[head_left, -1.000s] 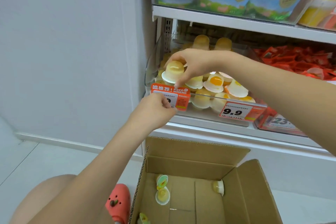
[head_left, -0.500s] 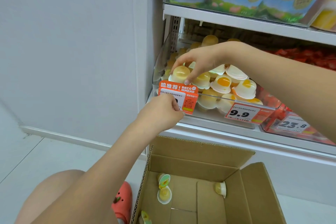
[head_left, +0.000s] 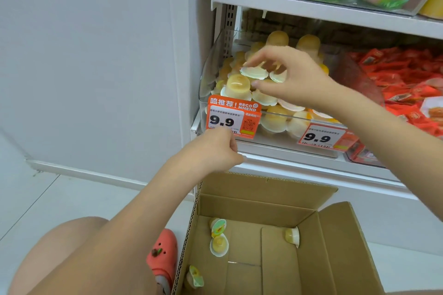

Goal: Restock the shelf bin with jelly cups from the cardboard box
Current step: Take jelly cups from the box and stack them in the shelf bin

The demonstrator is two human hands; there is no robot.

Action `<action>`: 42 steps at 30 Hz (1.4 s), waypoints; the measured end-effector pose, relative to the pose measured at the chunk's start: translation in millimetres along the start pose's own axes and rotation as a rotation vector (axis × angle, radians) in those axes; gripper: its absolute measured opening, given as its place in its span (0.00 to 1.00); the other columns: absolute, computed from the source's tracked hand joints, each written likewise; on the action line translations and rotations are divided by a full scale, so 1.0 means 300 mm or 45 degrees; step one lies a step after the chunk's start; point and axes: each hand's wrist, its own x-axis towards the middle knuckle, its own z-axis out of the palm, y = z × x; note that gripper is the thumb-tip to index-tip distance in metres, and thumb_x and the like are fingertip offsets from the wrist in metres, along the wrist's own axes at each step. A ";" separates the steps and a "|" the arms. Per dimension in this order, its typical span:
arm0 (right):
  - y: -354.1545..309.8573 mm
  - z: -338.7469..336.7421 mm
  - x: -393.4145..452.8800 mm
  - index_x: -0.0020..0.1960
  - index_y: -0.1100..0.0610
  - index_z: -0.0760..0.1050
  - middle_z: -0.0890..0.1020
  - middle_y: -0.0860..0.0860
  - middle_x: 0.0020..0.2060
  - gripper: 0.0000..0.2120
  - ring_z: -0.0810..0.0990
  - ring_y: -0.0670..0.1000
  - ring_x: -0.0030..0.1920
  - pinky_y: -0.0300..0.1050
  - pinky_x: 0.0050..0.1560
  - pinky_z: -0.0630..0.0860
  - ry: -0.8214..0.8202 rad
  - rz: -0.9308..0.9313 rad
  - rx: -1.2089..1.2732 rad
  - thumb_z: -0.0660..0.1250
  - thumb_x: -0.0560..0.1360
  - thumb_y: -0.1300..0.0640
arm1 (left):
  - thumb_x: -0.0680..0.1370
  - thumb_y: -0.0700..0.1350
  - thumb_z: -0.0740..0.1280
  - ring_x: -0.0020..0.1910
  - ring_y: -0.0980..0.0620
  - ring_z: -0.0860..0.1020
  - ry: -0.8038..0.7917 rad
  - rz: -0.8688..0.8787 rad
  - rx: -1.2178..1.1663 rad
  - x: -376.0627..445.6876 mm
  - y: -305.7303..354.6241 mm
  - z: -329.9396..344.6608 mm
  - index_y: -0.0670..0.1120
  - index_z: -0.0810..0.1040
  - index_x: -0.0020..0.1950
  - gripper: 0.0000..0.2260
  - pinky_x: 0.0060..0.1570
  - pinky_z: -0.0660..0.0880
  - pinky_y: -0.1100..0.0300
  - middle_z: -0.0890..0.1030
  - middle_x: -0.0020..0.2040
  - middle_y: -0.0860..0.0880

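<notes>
Fingertips of the right hand spread loosely over the heaped jelly cups in the clear shelf bin, index and thumb apart, grasping nothing; one upturned cup sits just left of the thumb tip. Below them, the left hand curls its fingers at the lower edge of the orange price tag; whether it pinches the tag cannot be told. Far beneath, the cardboard box holds four loose cups.

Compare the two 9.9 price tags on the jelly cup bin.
The left price tag has a tall orange "RECOMMEND" header; the right price tag has none, only an orange end. The left hand touches the left price tag's bottom edge; nothing touches the right price tag. Both read 9.9 and hang on the clear bin.
</notes>
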 end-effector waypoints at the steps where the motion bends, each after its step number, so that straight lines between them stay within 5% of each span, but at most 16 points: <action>1: -0.003 0.023 -0.066 0.51 0.49 0.78 0.79 0.37 0.45 0.08 0.74 0.37 0.46 0.29 0.46 0.68 0.122 -0.040 0.044 0.70 0.72 0.57 | 0.76 0.49 0.68 0.50 0.48 0.78 -0.034 -0.002 0.026 -0.002 -0.007 0.009 0.43 0.79 0.53 0.11 0.48 0.75 0.57 0.80 0.49 0.47; 5: 0.059 0.199 -0.307 0.42 0.53 0.80 0.81 0.43 0.35 0.05 0.76 0.41 0.37 0.32 0.39 0.70 0.139 0.178 0.331 0.70 0.72 0.62 | 0.75 0.50 0.68 0.52 0.47 0.77 -0.158 0.001 0.291 0.022 -0.045 0.116 0.45 0.76 0.55 0.13 0.52 0.76 0.54 0.78 0.51 0.48; 12: 0.261 0.710 -0.628 0.50 0.51 0.78 0.80 0.48 0.45 0.09 0.74 0.41 0.40 0.32 0.42 0.70 -0.619 0.700 0.415 0.71 0.71 0.60 | 0.76 0.41 0.65 0.54 0.44 0.78 -0.754 -0.044 0.779 0.086 -0.232 0.531 0.42 0.76 0.55 0.08 0.44 0.73 0.55 0.78 0.52 0.45; 18: 0.290 1.162 -0.778 0.66 0.56 0.66 0.73 0.56 0.59 0.25 0.74 0.57 0.60 0.50 0.58 0.74 -1.006 0.990 0.301 0.69 0.72 0.59 | 0.75 0.33 0.62 0.67 0.42 0.67 -0.588 -0.123 0.710 0.245 -0.397 0.768 0.41 0.62 0.71 0.24 0.60 0.71 0.50 0.66 0.69 0.42; 22: 0.254 1.332 -0.815 0.71 0.55 0.60 0.70 0.56 0.65 0.33 0.68 0.58 0.66 0.52 0.62 0.71 -0.944 1.050 0.238 0.72 0.71 0.57 | 0.75 0.31 0.60 0.71 0.43 0.61 -0.591 -0.114 0.775 0.320 -0.521 0.858 0.43 0.54 0.76 0.31 0.65 0.67 0.51 0.59 0.74 0.44; 26: 0.225 1.380 -0.811 0.73 0.56 0.57 0.65 0.54 0.70 0.33 0.63 0.56 0.70 0.54 0.64 0.65 -0.836 0.983 -0.005 0.68 0.74 0.50 | 0.74 0.32 0.60 0.70 0.42 0.61 -0.667 -0.071 0.677 0.334 -0.625 0.933 0.55 0.47 0.78 0.38 0.67 0.64 0.51 0.55 0.75 0.47; 32: 0.248 1.376 -0.813 0.71 0.57 0.61 0.68 0.55 0.68 0.28 0.65 0.56 0.68 0.53 0.63 0.64 -0.739 0.930 -0.024 0.65 0.76 0.50 | 0.78 0.43 0.61 0.67 0.39 0.65 -0.539 -0.079 0.625 0.362 -0.677 1.009 0.53 0.62 0.72 0.22 0.62 0.69 0.50 0.60 0.70 0.42; 36: 0.293 1.299 -0.854 0.63 0.55 0.70 0.76 0.53 0.59 0.23 0.75 0.56 0.59 0.47 0.51 0.71 -0.676 1.105 0.149 0.68 0.72 0.47 | 0.75 0.42 0.67 0.67 0.42 0.66 -0.516 -0.045 0.601 0.341 -0.668 1.011 0.49 0.64 0.71 0.26 0.60 0.71 0.50 0.63 0.71 0.45; 40: 0.358 1.142 -0.869 0.54 0.54 0.76 0.81 0.49 0.45 0.17 0.80 0.52 0.48 0.40 0.41 0.72 -0.482 1.475 0.568 0.74 0.68 0.52 | 0.69 0.44 0.73 0.51 0.42 0.77 -0.398 -0.089 0.234 0.304 -0.613 0.953 0.46 0.69 0.54 0.18 0.46 0.76 0.51 0.77 0.53 0.44; 42: 0.374 1.034 -0.841 0.52 0.55 0.76 0.80 0.47 0.41 0.16 0.79 0.49 0.43 0.39 0.40 0.73 -0.407 1.461 0.692 0.75 0.68 0.53 | 0.67 0.42 0.74 0.45 0.45 0.77 -0.339 -0.036 0.055 0.289 -0.547 0.898 0.45 0.67 0.47 0.17 0.39 0.74 0.54 0.77 0.45 0.46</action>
